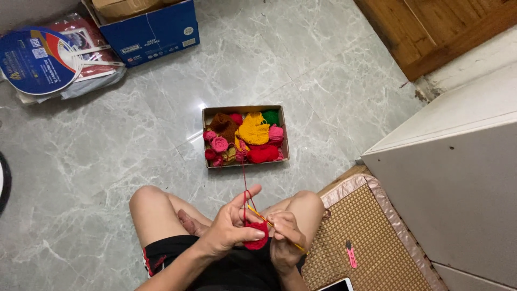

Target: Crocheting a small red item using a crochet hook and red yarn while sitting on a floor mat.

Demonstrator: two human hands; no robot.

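Crochet work in hand, seated cross-legged on grey marble floor (134,134). Left hand (229,226) pinches a small red crocheted piece (257,237) between thumb and fingers, index finger raised with the red yarn strand (244,180) looped over it. Right hand (283,240) is closed around a yellow crochet hook (264,220), tip meeting the piece's upper edge; exact stitch contact appears hidden by the fingers. Piece sits over the lap, between both hands. Strand runs up to an open cardboard box (245,109) just ahead of the knees, holding yarn balls and crocheted pieces in pink, red, mustard, brown, green.

Progress, judged: piece is a small round patch only, early stage; yarn remains attached, uncut, so stitching is not finished.

Woven mat (361,231) at right, pink clippers (351,254) and a phone (336,285) lying on it.
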